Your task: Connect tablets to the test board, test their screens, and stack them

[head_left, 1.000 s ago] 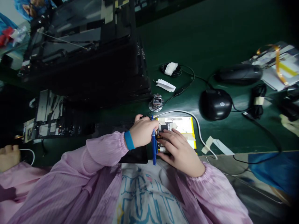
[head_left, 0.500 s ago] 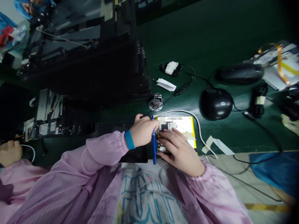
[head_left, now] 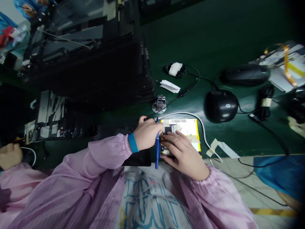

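My left hand [head_left: 148,135] is closed around a blue pen [head_left: 157,149], which stands nearly upright in the picture at the left edge of an opened device [head_left: 184,128] with a yellow-edged battery pack. A blue band circles that wrist. My right hand [head_left: 184,154] lies over the device's lower left part, fingers pressed together on the small board there; what is under the fingertips is hidden. A white cable [head_left: 201,127] curves round the device's far side.
A metal tally counter [head_left: 160,103] stands just beyond the hands. Two black mice [head_left: 220,106] [head_left: 245,74], coiled cables and paper scraps lie to the right. A stack of dark panels [head_left: 95,63] fills the left. Another person's hand [head_left: 9,156] rests at the far left.
The pen and both hands have barely shifted. The other person's hand at the far left has moved slightly.
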A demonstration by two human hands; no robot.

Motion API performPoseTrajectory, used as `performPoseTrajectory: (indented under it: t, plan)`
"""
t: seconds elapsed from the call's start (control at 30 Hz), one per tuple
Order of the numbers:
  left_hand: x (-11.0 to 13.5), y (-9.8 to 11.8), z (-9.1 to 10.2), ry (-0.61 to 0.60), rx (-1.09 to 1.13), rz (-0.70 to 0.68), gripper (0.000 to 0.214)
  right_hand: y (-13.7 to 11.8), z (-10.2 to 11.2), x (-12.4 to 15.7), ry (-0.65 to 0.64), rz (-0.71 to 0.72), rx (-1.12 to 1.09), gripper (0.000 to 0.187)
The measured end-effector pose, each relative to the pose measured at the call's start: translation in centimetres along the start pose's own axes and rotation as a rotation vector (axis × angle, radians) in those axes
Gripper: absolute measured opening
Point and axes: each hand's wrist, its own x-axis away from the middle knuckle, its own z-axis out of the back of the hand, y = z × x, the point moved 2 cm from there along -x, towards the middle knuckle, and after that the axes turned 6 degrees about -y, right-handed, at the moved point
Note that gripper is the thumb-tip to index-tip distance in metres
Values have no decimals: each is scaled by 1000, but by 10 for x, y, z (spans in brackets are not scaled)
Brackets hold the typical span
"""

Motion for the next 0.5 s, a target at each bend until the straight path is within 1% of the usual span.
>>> performPoseTrajectory:
  t: [0.23,0.5]
  plan:
    - [-1,0,-1,27,26,17,13,0,0,0,-19,-12,-7,32]
    - [0,1,3,53,42,9,13,-3,-1,-5,-24,17,60,31]
